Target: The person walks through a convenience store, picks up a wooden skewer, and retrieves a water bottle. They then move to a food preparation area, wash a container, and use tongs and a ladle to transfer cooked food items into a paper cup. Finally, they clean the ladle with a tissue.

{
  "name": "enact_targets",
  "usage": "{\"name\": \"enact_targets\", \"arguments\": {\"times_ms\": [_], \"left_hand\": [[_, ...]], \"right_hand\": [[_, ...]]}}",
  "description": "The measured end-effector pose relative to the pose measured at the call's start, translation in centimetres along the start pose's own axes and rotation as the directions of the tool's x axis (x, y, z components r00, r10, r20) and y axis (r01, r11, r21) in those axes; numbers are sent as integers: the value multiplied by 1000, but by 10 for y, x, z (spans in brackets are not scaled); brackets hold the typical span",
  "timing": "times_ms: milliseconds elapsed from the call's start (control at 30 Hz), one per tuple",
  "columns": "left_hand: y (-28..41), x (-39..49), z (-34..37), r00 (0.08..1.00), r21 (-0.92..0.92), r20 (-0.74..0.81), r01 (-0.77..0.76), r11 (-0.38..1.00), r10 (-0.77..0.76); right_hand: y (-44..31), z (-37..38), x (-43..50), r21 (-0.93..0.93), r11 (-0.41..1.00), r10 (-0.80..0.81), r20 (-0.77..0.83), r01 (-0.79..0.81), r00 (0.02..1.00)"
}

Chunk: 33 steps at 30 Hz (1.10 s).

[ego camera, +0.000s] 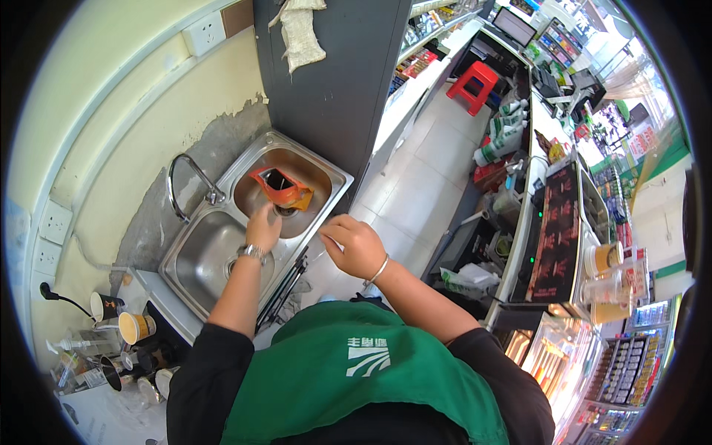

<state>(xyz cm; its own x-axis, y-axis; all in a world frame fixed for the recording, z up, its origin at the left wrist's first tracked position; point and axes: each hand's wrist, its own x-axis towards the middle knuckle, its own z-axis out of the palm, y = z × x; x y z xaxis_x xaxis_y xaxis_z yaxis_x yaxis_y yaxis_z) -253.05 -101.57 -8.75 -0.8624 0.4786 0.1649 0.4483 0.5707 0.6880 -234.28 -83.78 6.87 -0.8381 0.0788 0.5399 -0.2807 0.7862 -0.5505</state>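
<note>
An orange foil pouch (281, 188), its top gaping, stands in the far basin of the stainless steel double sink (189, 228). Just in front of it, over the divider between the basins, is my left hand (263, 227) with thumb and fingers apart and nothing in it. Its fingertips are close to the pouch's base; whether they touch I cannot tell. My right hand (352, 248) hovers beyond the sink's front edge, fingers bent towards the thumb. Whether anything small is between those fingertips is unclear. The chrome faucet (192, 167) arches over the near basin.
A dark grey cabinet panel (328, 83) rises beside the far basin. Paper cups (136, 328) and metal cups crowd the counter at the left. Behind the aisle, a red stool (473, 87) stands on the tiled floor. A long counter (514, 250) runs along the right, with stacked cups (603, 258).
</note>
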Motion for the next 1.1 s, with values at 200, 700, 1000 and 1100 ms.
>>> {"name": "enact_targets", "arguments": {"times_ms": [200,700,1000,1100], "left_hand": [[-2,-41,4,950,68,234,195,978,-206],[-9,136,79,896,424,-96,430,797,-433],[-2,110,45,756,38,-457,543,839,-468],[4,113,35,786,43,-448,495,868,-426]], "right_hand": [[97,-23,-51,98,927,358,57,-363,932],[303,-147,-61,20,880,472,70,-474,879],[333,-150,-32,1,920,387,147,-392,910],[324,-140,-35,-61,900,434,193,-431,880]]}}
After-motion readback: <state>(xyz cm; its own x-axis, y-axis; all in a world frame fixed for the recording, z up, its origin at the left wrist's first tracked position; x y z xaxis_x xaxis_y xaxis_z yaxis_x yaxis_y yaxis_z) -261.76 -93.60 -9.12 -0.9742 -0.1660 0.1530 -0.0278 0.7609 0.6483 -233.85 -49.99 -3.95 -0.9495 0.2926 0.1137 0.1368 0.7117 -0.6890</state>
